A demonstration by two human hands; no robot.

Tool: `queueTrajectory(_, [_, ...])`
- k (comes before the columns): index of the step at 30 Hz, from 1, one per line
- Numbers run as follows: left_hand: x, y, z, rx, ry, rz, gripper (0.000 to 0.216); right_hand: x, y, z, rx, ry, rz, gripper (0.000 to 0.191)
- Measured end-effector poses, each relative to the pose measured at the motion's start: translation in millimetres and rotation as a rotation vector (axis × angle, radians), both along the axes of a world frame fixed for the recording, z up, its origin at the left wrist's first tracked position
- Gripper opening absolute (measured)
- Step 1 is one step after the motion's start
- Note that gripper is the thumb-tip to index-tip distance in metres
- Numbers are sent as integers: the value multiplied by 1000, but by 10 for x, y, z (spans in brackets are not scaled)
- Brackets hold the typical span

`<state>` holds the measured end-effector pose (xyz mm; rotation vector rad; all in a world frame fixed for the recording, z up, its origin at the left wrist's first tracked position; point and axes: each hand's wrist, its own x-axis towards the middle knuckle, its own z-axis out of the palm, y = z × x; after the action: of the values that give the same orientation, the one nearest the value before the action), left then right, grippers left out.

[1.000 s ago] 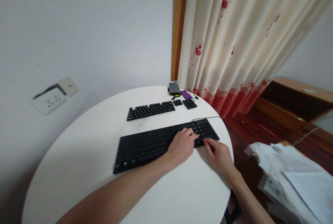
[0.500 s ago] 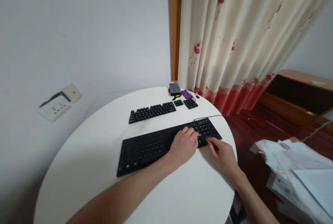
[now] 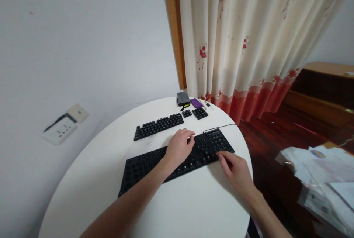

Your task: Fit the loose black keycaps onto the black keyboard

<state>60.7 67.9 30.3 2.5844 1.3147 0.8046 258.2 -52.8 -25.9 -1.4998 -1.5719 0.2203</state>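
A black keyboard lies slanted on the white round table, most of its key positions bare and several keycaps fitted along its front row. My left hand hovers over the middle of the keyboard, thumb and index finger apart, nothing visible between them. At the keyboard's front right edge, my right hand has its thumb and fingertips together; what they hold, if anything, is hidden. Behind the keyboard, loose black keycaps are laid out in rows, with a small group of keycaps and a number-pad block of keycaps to their right.
A grey pouch, a purple cloth and small slim items lie at the table's far edge. The keyboard's cable runs off to the right. Plastic bags are at the right, beside the table.
My left hand has lifted and drawn back leftward from the keyboard's right part, its thumb now apart from the fingers. My right hand stays at the front edge. The view has shifted slightly.
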Motion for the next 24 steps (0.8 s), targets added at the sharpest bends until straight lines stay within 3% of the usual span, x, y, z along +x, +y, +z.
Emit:
queueTrajectory(5, [132, 390, 85, 10, 2, 18, 21, 148, 302, 324, 31, -11, -62, 27])
queueTrajectory(10, [418, 754, 61, 23, 152, 64, 19, 321, 1105, 660, -148, -334, -90, 25])
queueTrajectory(13, [578, 889, 10, 37, 191, 86, 21, 360, 1602, 656, -296, -559, -65, 31])
queueTrajectory(16, [690, 979, -49, 54, 208, 100, 24, 382, 1941, 564, -331, -625, -35, 31])
queueTrajectory(24, [759, 1126, -162, 83, 274, 77, 19, 384, 2212, 449, -345, -718, 49, 29])
